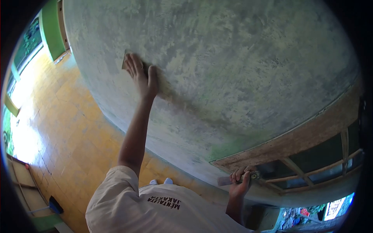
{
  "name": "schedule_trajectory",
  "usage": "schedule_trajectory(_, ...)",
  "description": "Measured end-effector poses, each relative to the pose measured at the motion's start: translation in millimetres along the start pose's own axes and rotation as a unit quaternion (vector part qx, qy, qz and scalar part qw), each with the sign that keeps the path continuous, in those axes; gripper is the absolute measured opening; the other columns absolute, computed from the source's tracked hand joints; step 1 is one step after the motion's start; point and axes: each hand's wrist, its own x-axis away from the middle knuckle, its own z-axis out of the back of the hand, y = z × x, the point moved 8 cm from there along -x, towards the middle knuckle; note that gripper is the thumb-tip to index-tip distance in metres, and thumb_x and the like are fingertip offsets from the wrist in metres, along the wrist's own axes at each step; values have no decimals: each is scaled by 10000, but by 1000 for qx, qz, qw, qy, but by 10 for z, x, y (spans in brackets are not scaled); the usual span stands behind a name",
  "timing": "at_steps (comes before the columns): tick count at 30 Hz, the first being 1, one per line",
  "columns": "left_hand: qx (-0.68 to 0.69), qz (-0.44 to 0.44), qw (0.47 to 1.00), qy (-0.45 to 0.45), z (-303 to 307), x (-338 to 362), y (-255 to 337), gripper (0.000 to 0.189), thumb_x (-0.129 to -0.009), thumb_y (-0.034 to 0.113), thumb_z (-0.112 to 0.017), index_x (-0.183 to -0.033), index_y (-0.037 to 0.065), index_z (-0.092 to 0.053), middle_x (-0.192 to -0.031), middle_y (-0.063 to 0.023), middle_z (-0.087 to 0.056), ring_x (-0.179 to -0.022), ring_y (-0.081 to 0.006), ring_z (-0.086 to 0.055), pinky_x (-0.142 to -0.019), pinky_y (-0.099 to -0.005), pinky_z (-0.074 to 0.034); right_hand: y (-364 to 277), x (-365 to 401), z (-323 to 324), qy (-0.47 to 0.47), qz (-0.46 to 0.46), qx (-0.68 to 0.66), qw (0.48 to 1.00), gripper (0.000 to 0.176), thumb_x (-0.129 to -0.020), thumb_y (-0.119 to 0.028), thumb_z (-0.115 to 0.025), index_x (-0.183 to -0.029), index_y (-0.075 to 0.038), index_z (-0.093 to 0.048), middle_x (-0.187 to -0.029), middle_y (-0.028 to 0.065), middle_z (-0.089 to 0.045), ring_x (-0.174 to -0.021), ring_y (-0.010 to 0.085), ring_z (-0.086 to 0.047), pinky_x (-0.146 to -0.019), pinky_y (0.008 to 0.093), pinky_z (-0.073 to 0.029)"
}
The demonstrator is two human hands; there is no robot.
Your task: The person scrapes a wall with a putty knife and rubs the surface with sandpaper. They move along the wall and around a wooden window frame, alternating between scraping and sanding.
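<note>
My left hand (140, 75) is raised against the wall (233, 58), fingers stretched and lying flat. Under its fingertips it presses a thin brownish sheet (125, 61), which looks like sandpaper; most of it is hidden by the hand. The wall surface is patchy grey, white and green. Lower right, beside the wooden frame, my right hand (240, 181) is closed around a putty knife (224, 181). Its flat blade points left, and the handle end with a round hole shows on the right of the fist.
A wooden window frame (303, 171) with dark panes is set in the wall at right. Yellowish floor tiles (74, 116) stretch along the left, with a blue broom head (55, 205) at lower left. A green pillar (52, 31) stands at upper left.
</note>
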Motion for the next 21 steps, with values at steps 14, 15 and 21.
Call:
schedule_trajectory(14, -58, 94, 917, -383, 565, 2154, -881, 421, -927, 141, -468, -1348, 147, -456, -1472, -170, -304, -1345, -357, -303, -1088, -407, -297, 1780, 35, -1577, -513, -235, 182, 805, 398, -821, -205, -704, -1043, -72, -401, -865, 46, -489, -709, 111, -486, -649, 271, -433)
schedule_trajectory(15, -70, 146, 898, -408, 786, 2273, -1165, 411, -942, 160, -457, -1353, 159, -452, -1474, -177, -295, -1340, -363, -309, -1082, -411, -300, 1873, 125, -1735, -555, -260, 229, 756, 392, -812, -217, -718, -1039, -65, -437, -889, 41, -492, -742, 111, -490, -684, 273, -435)
schedule_trajectory(21, -53, 392, 866, -306, 2615, 2747, -2599, 395, -937, 159, -450, -1325, 92, -480, -1458, -220, -305, -1339, -375, -307, -1075, -391, -296, 2704, 390, -2777, -646, -149, 423, 618, 391, -735, -285, -743, -985, -29, -587, -908, 113, -589, -812, 241, -582, -745, 344, -463)
